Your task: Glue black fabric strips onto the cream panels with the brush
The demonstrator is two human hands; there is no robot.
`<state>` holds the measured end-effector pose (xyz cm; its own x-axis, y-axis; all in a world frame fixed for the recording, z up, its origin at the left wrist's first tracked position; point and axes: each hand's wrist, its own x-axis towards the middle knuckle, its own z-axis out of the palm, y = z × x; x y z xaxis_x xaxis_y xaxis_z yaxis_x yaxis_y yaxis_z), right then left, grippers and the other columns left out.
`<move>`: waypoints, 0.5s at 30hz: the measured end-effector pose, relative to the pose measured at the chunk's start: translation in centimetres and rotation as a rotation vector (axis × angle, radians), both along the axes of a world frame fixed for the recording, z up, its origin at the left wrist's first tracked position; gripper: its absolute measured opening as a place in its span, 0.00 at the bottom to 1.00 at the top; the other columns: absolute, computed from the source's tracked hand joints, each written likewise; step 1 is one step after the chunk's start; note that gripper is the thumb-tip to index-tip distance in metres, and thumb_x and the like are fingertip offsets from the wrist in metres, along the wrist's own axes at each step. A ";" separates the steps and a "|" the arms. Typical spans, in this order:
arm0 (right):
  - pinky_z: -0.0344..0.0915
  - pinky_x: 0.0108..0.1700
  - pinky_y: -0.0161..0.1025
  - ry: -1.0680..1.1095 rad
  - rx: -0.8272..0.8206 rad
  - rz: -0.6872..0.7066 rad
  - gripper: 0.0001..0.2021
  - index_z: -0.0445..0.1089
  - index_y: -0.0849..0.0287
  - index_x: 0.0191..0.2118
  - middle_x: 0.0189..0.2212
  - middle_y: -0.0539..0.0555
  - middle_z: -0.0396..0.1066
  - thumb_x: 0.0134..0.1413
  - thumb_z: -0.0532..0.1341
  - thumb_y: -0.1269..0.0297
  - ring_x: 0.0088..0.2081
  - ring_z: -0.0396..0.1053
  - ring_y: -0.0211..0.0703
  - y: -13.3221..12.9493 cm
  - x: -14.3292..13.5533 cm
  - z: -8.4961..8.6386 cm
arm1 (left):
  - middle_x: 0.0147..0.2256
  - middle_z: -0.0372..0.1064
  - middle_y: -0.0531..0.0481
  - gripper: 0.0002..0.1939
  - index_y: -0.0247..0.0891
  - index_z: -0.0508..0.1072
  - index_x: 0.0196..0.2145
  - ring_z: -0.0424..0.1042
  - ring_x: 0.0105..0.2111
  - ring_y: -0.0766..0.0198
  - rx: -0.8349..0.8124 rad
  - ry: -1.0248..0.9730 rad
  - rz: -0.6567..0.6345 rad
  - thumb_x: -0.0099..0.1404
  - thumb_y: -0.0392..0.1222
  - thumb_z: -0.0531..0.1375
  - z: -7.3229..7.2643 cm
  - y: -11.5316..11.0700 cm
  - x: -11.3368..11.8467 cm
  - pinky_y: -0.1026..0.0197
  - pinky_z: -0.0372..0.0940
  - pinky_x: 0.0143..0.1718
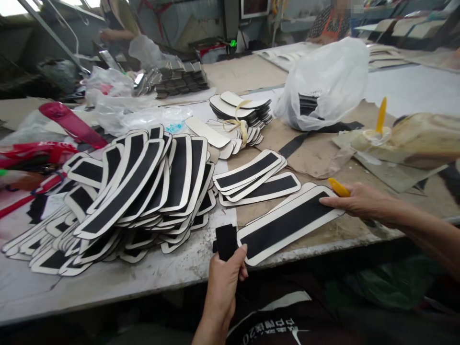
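My left hand [226, 270] is closed round a small bundle of black strips [226, 242] at the table's front edge. Just right of it lies a long cream piece with a black strip on it [287, 225], its left end beside my left thumb. My right hand [350, 199] holds a yellow-handled tool [339, 187], and its fingertips touch the right end of that black strip. Behind this piece are several smaller cream pieces with black strips [251, 171]. To the left spreads a big heap of similar pieces [143, 191].
Beyond are a tied bundle [240, 127], a plastic bag holding dark pieces [323, 86], and a glue container [413, 139] with an upright yellow handle [381, 115]. A magenta object [72, 123] lies left. Two people [332, 24] are at the back.
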<state>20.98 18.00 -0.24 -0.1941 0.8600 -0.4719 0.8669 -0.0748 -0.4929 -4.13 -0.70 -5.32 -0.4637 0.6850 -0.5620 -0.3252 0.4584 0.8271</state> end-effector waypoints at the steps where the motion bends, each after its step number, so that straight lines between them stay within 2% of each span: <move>1: 0.46 0.23 0.36 0.025 -0.022 -0.009 0.20 0.54 0.56 0.21 0.14 0.45 0.51 0.50 0.57 0.47 0.18 0.50 0.33 -0.4 -0.1 0.3 | 0.13 0.59 0.56 0.17 0.35 0.64 0.19 0.57 0.15 0.71 0.012 -0.009 0.004 0.51 0.48 0.65 0.2 -0.2 -0.1 0.68 0.52 0.17; 4: 0.43 0.21 0.36 0.106 -0.070 -0.058 0.21 0.52 0.55 0.21 0.14 0.44 0.49 0.48 0.58 0.44 0.17 0.46 0.33 -1.8 -0.2 0.6 | 0.17 0.60 0.57 0.15 0.35 0.65 0.24 0.56 0.17 0.72 0.062 -0.044 0.004 0.52 0.48 0.65 0.7 -0.6 -0.5 0.68 0.52 0.18; 7: 0.42 0.20 0.36 0.191 -0.121 -0.113 0.22 0.51 0.55 0.22 0.14 0.44 0.49 0.49 0.56 0.42 0.17 0.45 0.33 -3.1 0.1 0.3 | 0.20 0.62 0.55 0.15 0.35 0.66 0.28 0.58 0.18 0.71 0.097 -0.066 0.004 0.54 0.49 0.64 0.9 -0.9 -0.9 0.67 0.54 0.18; 12: 0.51 0.23 0.37 0.227 -0.067 -0.102 0.20 0.56 0.56 0.23 0.18 0.47 0.53 0.49 0.56 0.44 0.21 0.52 0.36 -5.0 0.7 -0.6 | 0.22 0.63 0.55 0.16 0.33 0.67 0.30 0.59 0.19 0.71 0.118 -0.105 0.077 0.52 0.48 0.66 0.9 -1.5 -1.0 0.68 0.54 0.17; 15: 0.54 0.23 0.37 0.215 -0.036 -0.128 0.22 0.58 0.56 0.23 0.19 0.48 0.55 0.47 0.55 0.41 0.21 0.54 0.38 -5.8 1.0 -1.0 | 0.22 0.63 0.55 0.16 0.34 0.67 0.29 0.59 0.19 0.71 0.122 -0.132 0.102 0.50 0.47 0.67 0.9 -1.9 -1.0 0.69 0.55 0.17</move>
<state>22.00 12.18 -1.24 -0.1838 0.8676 -0.4621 0.7247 -0.1980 -0.6600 -5.13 -2.60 -4.41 -0.4617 0.7050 -0.5384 -0.4743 0.3166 0.8214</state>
